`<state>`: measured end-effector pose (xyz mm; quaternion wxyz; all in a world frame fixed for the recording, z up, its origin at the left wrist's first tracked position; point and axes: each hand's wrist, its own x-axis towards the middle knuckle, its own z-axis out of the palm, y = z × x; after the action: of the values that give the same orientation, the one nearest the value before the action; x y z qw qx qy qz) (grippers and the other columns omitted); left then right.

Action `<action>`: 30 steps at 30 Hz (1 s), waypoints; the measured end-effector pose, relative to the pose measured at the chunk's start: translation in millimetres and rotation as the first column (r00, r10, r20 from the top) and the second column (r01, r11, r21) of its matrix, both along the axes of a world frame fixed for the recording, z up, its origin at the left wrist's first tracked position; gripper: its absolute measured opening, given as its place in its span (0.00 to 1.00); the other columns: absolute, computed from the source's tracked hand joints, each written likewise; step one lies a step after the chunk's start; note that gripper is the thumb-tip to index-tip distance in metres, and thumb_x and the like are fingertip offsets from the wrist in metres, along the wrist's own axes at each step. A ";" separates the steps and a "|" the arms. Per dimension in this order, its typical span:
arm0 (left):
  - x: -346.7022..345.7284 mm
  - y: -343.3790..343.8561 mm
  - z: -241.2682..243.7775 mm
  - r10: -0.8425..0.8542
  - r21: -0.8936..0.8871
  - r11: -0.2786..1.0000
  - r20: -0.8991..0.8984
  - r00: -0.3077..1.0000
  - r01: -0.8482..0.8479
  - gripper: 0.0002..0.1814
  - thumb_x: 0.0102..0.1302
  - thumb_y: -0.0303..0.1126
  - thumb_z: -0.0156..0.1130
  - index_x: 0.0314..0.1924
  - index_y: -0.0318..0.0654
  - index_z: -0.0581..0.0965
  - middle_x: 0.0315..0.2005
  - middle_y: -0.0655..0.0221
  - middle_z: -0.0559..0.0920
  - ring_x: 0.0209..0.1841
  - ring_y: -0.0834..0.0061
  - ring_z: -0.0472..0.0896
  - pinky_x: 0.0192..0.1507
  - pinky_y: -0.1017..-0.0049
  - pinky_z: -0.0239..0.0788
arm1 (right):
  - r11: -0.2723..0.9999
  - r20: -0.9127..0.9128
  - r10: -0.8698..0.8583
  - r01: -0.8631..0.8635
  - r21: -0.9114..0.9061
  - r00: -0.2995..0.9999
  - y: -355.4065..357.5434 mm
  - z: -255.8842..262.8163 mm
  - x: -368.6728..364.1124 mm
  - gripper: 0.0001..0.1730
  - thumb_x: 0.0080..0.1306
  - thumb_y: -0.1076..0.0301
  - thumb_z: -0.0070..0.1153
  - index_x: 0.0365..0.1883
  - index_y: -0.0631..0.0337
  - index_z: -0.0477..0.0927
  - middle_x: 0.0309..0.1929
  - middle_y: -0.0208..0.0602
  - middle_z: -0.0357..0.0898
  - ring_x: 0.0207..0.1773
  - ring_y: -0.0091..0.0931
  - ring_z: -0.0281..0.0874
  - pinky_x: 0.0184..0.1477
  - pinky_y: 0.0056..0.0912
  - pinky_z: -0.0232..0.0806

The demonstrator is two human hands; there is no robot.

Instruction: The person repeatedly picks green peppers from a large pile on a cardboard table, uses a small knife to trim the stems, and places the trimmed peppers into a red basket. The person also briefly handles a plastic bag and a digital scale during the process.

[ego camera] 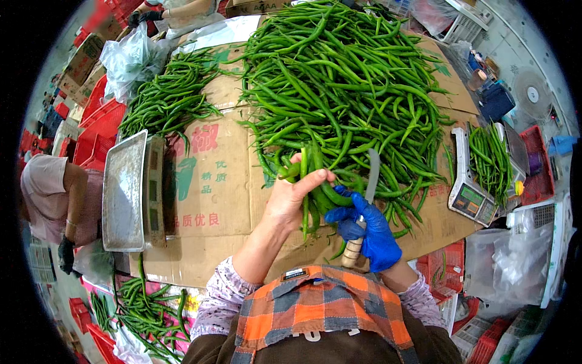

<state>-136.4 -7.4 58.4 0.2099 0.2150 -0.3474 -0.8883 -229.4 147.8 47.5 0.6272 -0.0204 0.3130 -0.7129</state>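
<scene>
My bare left hand (287, 194) grips a small bunch of green chili peppers (314, 186), its thumb lying across them. A blue glove covers my right hand (376, 239), which is closed around the pale, banded handle of a knife (353, 252). The blade points away from me, over the edge of a large heap of long green chili peppers (336, 82). Gloved fingertips reach the lower right side of the held bunch. Both hands are above the near side of a table covered with printed cardboard (204, 245).
A digital scale (470, 200) bearing peppers stands right; another scale with a metal pan (125, 195) stands left. Behind that one lies a smaller pepper pile (173, 98). Red crates (97, 132) line the left side. Two people work nearby, one (59, 200) left, one (186, 13) at the far end.
</scene>
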 end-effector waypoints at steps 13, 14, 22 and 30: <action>7.9 29.0 7.4 -0.121 -0.396 0.893 0.245 0.962 0.213 0.12 0.55 0.25 0.65 0.41 0.30 0.78 0.28 0.73 0.81 0.31 0.85 0.76 0.34 0.82 0.69 | 0.950 -0.807 0.232 0.306 0.068 -0.542 -10.3 19.7 -40.1 0.33 0.56 0.78 0.52 0.63 0.53 0.67 0.33 0.48 0.78 0.31 0.42 0.77 0.31 0.41 0.69; 8.2 29.9 6.8 -0.136 -0.440 0.865 0.259 0.956 0.243 0.12 0.55 0.25 0.65 0.40 0.30 0.78 0.29 0.73 0.81 0.31 0.86 0.76 0.34 0.82 0.69 | 0.951 -0.784 0.239 0.302 0.069 -0.573 -12.6 18.1 -41.1 0.34 0.55 0.78 0.53 0.63 0.53 0.66 0.31 0.48 0.77 0.29 0.42 0.77 0.30 0.42 0.68; 16.6 23.6 9.8 -0.136 -0.358 0.907 0.247 0.959 0.221 0.13 0.56 0.24 0.65 0.43 0.31 0.77 0.33 0.71 0.81 0.33 0.82 0.78 0.37 0.80 0.70 | 0.884 -0.796 0.329 0.463 0.069 -0.508 -2.4 -45.3 -120.2 0.18 0.64 0.67 0.49 0.53 0.59 0.74 0.39 0.52 0.79 0.38 0.45 0.79 0.35 0.41 0.71; 6.5 12.0 8.6 -0.102 -0.070 0.990 0.226 0.969 0.121 0.13 0.55 0.20 0.64 0.41 0.31 0.76 0.33 0.65 0.81 0.35 0.74 0.79 0.39 0.74 0.73 | 0.851 -0.920 0.211 0.526 0.006 -0.330 -37.4 -39.9 -174.3 0.16 0.63 0.58 0.51 0.38 0.63 0.76 0.35 0.55 0.77 0.40 0.50 0.75 0.40 0.49 0.66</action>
<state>-129.8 4.6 67.0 0.1282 0.2840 -0.4171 -0.8538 -403.8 110.5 7.6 -0.0186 -0.3921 0.8359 -0.3836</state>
